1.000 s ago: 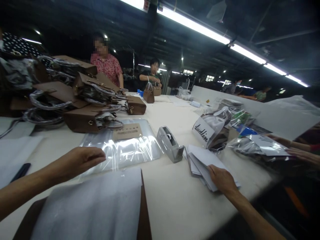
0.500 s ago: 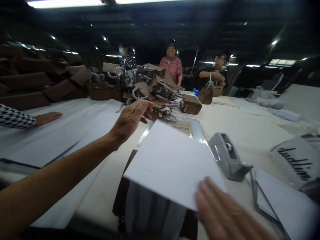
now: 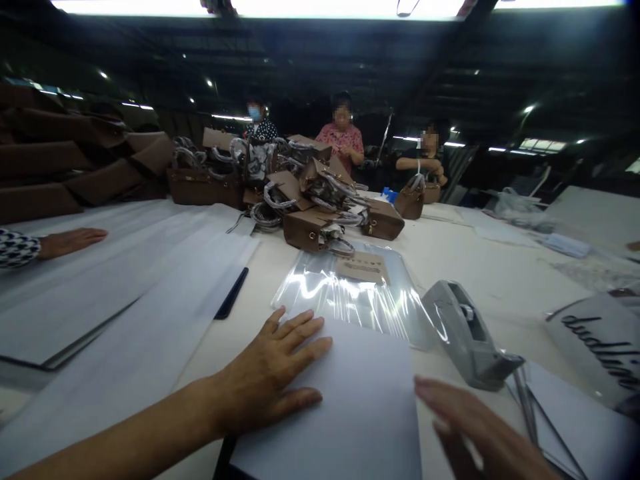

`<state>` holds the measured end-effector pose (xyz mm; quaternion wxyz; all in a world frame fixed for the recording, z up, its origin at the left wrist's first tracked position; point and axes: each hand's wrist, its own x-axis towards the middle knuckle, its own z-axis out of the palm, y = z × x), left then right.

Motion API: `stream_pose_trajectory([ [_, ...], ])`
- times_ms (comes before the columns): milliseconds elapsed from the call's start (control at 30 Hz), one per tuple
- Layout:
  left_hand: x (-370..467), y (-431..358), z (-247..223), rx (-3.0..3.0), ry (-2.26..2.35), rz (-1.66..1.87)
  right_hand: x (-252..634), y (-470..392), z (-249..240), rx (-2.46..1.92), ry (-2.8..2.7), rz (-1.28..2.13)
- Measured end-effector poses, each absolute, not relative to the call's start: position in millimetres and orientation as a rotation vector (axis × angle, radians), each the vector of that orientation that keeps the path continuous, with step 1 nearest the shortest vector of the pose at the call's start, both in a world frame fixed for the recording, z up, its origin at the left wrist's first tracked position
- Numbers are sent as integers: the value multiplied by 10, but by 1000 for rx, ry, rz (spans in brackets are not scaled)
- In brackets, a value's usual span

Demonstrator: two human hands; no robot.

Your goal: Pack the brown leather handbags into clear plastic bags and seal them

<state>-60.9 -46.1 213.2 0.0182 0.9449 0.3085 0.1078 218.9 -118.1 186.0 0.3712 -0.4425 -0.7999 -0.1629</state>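
At six o'clock your left hand (image 3: pixel 273 380) presses spread flat on the white sheet (image 3: pixel 350 413); your right hand (image 3: pixel 470 433), open, hovers at its four o'clock edge.

The right hand (image 3: pixel 480 437) is blurred and cut off by the bottom edge. The white sheet (image 3: pixel 350 407) runs out of the picture below and hides what lies under it. The lettered bag (image 3: pixel 600 340) at the surface's right edge is cut off. Print on the brown card (image 3: pixel 363 269) is too small to read.
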Motion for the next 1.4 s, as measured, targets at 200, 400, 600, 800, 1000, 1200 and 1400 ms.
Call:
stream_pose_trajectory([
  [200, -731, -202, 2229, 2775, 987, 708, 2712, -39, 1397, -1528, -2300, -16],
  [400, -635, 741, 2039, 2428, 979, 744, 2625, 547, 995, -1404, -2569, 297],
  [600, -137, 1290, 1788, 2440, 761, 472, 2611, 665, 1268, -1442, -2296, 711],
  [800, 308, 1310, 1826, 2576, 597, 279, 2502, 746, 1513, -1444, -2314, 802],
  [1000, 368, 1290, 1642, 2895, 482, -50, 2470, 779, 1570, -1507, -2243, 732],
  [1200, 260, 1315, 1718, 2684, 560, -47, 2511, 805, 1603, -1498, -2198, 769],
  [1400, 300, 1292, 1874, 2832, 947, 242, 2321, 716, 1631, -1286, -2140, -26],
])
